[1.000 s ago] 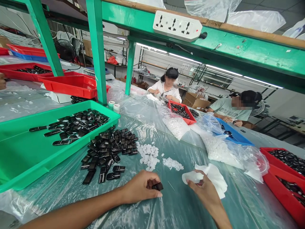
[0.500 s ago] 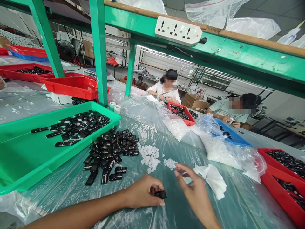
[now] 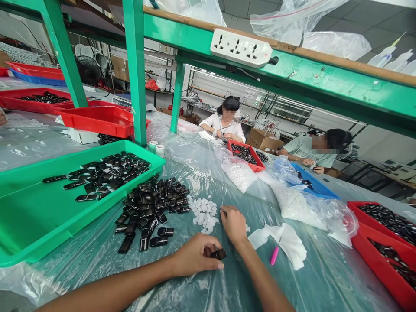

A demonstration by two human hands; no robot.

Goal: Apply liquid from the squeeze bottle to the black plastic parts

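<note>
Black piece (image 3: 218, 254) over the counter (image 3: 208, 290), toward its near edge. Left hand (image 3: 195, 256) has it, grip closed, thumb and fingers on it. Right hand (image 3: 234, 223) just beside loose white discs (image 3: 205, 211); cannot tell whether its grip holds anything. Further left: heap of black parts (image 3: 152, 201), then green tray (image 3: 35, 216). Rightward: pink-handled tool (image 3: 274, 255), just beside white sheet (image 3: 296, 247), then bag of white pieces (image 3: 300, 208). Red tray (image 3: 258, 166) and blue tray (image 3: 323, 186) near the far edge.
</note>
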